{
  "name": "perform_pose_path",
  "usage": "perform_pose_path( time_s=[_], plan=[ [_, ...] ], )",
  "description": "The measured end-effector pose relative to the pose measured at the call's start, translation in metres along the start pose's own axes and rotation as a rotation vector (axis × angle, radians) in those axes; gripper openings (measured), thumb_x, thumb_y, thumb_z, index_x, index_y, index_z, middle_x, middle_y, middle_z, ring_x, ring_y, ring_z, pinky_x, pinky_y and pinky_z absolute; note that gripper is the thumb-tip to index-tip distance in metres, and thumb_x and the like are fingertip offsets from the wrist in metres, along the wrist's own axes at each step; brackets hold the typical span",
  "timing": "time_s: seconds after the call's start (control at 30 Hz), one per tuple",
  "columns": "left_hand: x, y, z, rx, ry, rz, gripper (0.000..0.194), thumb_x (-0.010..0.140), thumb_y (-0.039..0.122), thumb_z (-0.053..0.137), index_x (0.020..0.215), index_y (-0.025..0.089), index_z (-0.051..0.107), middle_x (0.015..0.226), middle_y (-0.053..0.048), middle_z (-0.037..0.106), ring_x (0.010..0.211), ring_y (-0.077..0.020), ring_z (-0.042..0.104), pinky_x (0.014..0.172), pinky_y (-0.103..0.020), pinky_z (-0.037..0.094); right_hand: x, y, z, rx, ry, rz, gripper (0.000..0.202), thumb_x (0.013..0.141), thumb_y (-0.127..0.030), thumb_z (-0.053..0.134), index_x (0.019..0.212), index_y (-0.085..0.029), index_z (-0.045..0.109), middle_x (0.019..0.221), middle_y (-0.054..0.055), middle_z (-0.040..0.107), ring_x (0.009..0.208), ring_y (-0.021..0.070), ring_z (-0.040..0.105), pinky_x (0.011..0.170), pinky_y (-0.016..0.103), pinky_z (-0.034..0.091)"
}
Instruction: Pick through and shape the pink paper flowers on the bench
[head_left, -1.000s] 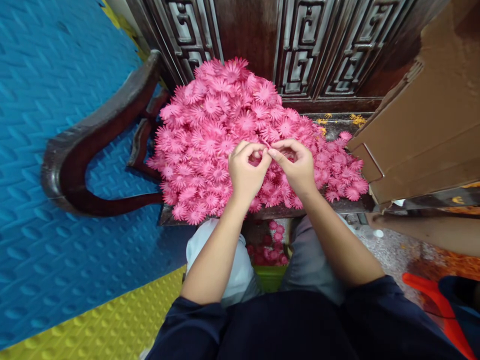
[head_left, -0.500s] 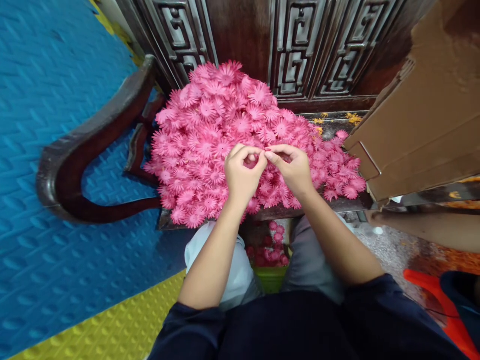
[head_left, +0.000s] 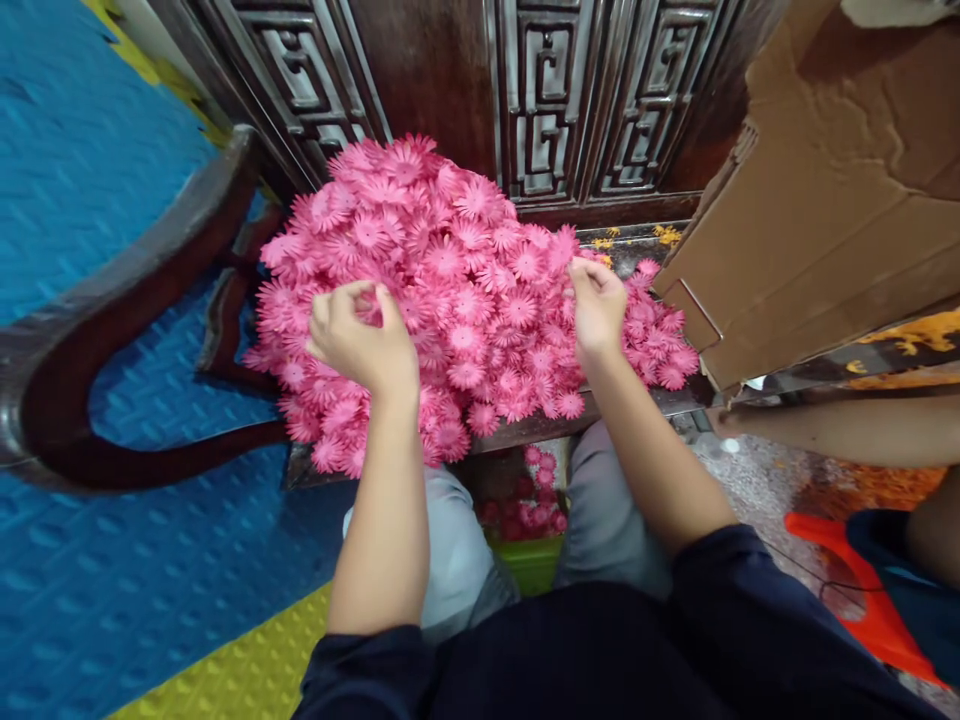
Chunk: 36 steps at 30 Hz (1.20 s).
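A large heap of pink artificial flowers (head_left: 450,260) covers the dark wooden seat (head_left: 517,432) in front of me. Over the left part of the heap is my left hand (head_left: 365,338), its fingers loosely curled, with a gap between thumb and forefinger and nothing visible in them. My right hand (head_left: 601,308) is at the heap's right side. Its thumb and fingertips are pinched at the lower edge of a pink flower (head_left: 562,245); the exact contact is partly hidden by the fingers.
A curved wooden armrest (head_left: 56,400) stands on the left, a carved back panel (head_left: 544,110) behind. The cardboard box (head_left: 817,220) borders the heap on the right. Below, more pink flowers lie near a green container (head_left: 529,562). Another person's limb (head_left: 847,430) extends in at right.
My hands, fingertips together before, have separated: the left moved left over the heap, the right moved to the heap's right side. The whole view shifted slightly.
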<state>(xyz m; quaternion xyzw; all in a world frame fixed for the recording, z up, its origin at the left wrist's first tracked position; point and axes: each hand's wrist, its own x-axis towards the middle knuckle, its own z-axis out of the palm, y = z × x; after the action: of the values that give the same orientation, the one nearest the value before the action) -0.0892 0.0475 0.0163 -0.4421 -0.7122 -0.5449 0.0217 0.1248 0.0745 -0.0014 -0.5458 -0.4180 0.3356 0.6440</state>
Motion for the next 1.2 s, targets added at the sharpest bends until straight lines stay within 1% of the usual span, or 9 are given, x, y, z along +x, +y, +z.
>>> perform_pose_path(
  time_s=[0.1,0.23,0.37,0.47,0.57,0.73,0.9,1.07,1.2],
  plan=[
    [-0.002,-0.007,0.008,0.092,-0.039,0.015,0.028,0.070,0.019,0.066,0.097,0.022,0.059,0.095,-0.008,0.059,0.103,-0.0307,0.053,0.098,-0.056,0.033,0.009,0.008,0.005,-0.204,-0.111,-0.175,0.021,0.075,-0.043,0.063,0.086,-0.025,0.065,0.096,0.002,0.064,0.091,0.0155,0.057,0.089,0.032,0.044],
    [-0.012,-0.004,0.011,0.068,-0.069,0.017,0.034,0.068,0.019,0.067,0.101,0.021,0.058,0.102,-0.010,0.057,0.107,-0.0308,0.051,0.100,-0.053,0.033,0.007,0.009,0.008,-0.404,-0.240,-0.338,0.022,0.077,-0.044,0.062,0.090,-0.026,0.066,0.097,0.003,0.064,0.094,0.0160,0.057,0.094,0.034,0.042],
    [-0.016,0.003,0.003,0.050,0.006,0.018,0.051,0.070,0.017,0.063,0.119,0.018,0.048,0.117,-0.013,0.046,0.119,-0.0305,0.042,0.107,-0.049,0.027,0.013,0.006,-0.005,-0.479,-0.070,-0.391,0.023,0.085,-0.041,0.051,0.082,-0.021,0.064,0.088,0.003,0.063,0.088,0.0152,0.057,0.089,0.035,0.044],
    [-0.022,0.007,-0.002,0.024,0.015,0.064,0.054,0.074,0.016,0.056,0.126,0.016,0.040,0.121,-0.015,0.039,0.125,-0.0301,0.036,0.109,-0.047,0.023,0.029,0.013,-0.030,-0.535,0.077,-0.313,0.017,0.082,-0.030,0.051,0.079,-0.018,0.063,0.084,0.003,0.064,0.082,0.0149,0.057,0.085,0.034,0.046],
    [-0.038,0.012,0.000,-0.024,-0.027,0.159,0.045,0.076,0.017,0.052,0.120,0.015,0.045,0.114,-0.013,0.044,0.113,-0.0266,0.044,0.103,-0.044,0.031,0.048,0.026,-0.065,-0.641,0.128,-0.139,0.013,0.076,-0.021,0.053,0.078,-0.016,0.064,0.082,0.005,0.066,0.079,0.0162,0.060,0.085,0.034,0.047],
    [-0.088,0.028,0.016,-0.144,-0.276,0.474,0.029,0.079,0.022,0.051,0.108,0.016,0.054,0.097,-0.009,0.058,0.094,-0.0219,0.053,0.087,-0.037,0.038,0.072,0.052,-0.118,-0.783,0.116,0.104,0.017,0.067,-0.009,0.051,0.074,-0.012,0.066,0.081,0.007,0.069,0.081,0.0186,0.063,0.085,0.034,0.047],
    [-0.119,0.044,0.022,-0.205,-0.484,0.637,0.023,0.082,0.020,0.049,0.103,0.017,0.057,0.085,-0.005,0.064,0.083,-0.0196,0.055,0.075,-0.032,0.036,0.094,0.069,-0.144,-0.782,0.217,0.076,0.027,0.072,-0.009,0.040,0.083,-0.010,0.066,0.090,0.010,0.069,0.082,0.0162,0.063,0.083,0.030,0.048],
    [-0.121,0.053,0.022,-0.239,-0.618,0.576,0.022,0.083,0.019,0.048,0.103,0.018,0.057,0.081,-0.003,0.064,0.079,-0.0191,0.056,0.074,-0.032,0.035,0.112,0.077,-0.153,-1.047,0.024,0.155,0.034,0.074,-0.008,0.039,0.098,-0.008,0.064,0.100,0.012,0.069,0.087,0.0158,0.063,0.082,0.027,0.048],
    [-0.122,0.051,0.024,-0.221,-0.644,0.508,0.022,0.081,0.017,0.050,0.102,0.019,0.057,0.079,-0.002,0.064,0.078,-0.0195,0.055,0.074,-0.032,0.034,0.115,0.084,-0.152,-1.209,-0.104,0.270,0.033,0.065,-0.001,0.051,0.093,-0.008,0.068,0.094,0.015,0.070,0.091,0.0223,0.065,0.082,0.029,0.048]
  ],
)
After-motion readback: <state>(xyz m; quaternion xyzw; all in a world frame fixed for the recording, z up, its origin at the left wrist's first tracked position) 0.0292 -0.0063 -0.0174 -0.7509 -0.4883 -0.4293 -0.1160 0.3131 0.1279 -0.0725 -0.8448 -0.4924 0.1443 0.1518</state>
